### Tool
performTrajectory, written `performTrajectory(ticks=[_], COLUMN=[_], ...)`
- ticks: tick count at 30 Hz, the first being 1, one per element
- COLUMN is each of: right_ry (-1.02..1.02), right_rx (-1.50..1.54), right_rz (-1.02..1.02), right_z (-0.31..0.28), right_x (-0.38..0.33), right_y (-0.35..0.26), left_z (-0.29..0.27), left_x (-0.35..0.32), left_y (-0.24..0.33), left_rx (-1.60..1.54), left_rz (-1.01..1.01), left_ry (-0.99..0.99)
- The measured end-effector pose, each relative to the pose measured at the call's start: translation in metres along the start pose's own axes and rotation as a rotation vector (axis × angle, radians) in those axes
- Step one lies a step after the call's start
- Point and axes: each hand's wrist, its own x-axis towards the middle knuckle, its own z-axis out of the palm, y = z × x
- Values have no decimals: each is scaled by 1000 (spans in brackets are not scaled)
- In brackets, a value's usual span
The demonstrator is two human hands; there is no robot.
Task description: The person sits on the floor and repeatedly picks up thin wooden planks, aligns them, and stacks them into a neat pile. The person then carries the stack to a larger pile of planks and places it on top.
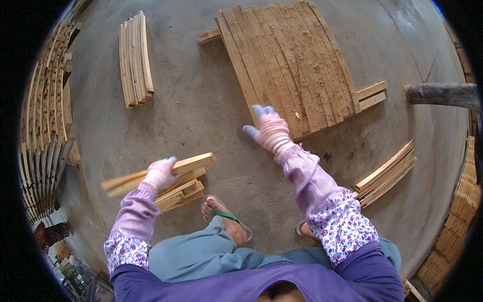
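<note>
A wooden slat [151, 173] is clamped in the left grip [160, 173]; the right grip [269, 130] is spread, nothing held, just beside the plank pallet [292, 65].

A slat bundle [135, 59] lies at eleven o'clock on the concrete floor [201, 110]. A log [441, 94] juts in at three o'clock. Stacked slats [45, 121] line the nine o'clock edge.
</note>
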Motion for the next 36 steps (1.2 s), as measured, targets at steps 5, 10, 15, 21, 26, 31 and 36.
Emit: performTrajectory(ticks=[5, 10, 15, 21, 26, 31, 36], right_ry=[-206, -138, -203, -589, -325, -231, -257], right_rx=[-210, 152, 826, 432, -62, -333, -405], right_rz=[163, 158, -105, -391, -326, -244, -96], right_z=[22, 11, 50, 48, 48, 48, 46], right_x=[31, 28, -3, -92, -57, -24, 3], right_y=[-1, 10, -4, -113, -58, -5, -6], left_z=[59, 27, 6, -35, -17, 74, 89], left_x=[-33, -21, 34, 78, 52, 8, -30], left_y=[-43, -30, -11, -6, -102, -170, -128], left_rx=[-122, -133, -729, -1749, -1262, -368, -165], left_rz=[-125, -157, 183, 7, -190, -71, -226], left_ry=[-181, -419, 239, 539, 682, 318, -216])
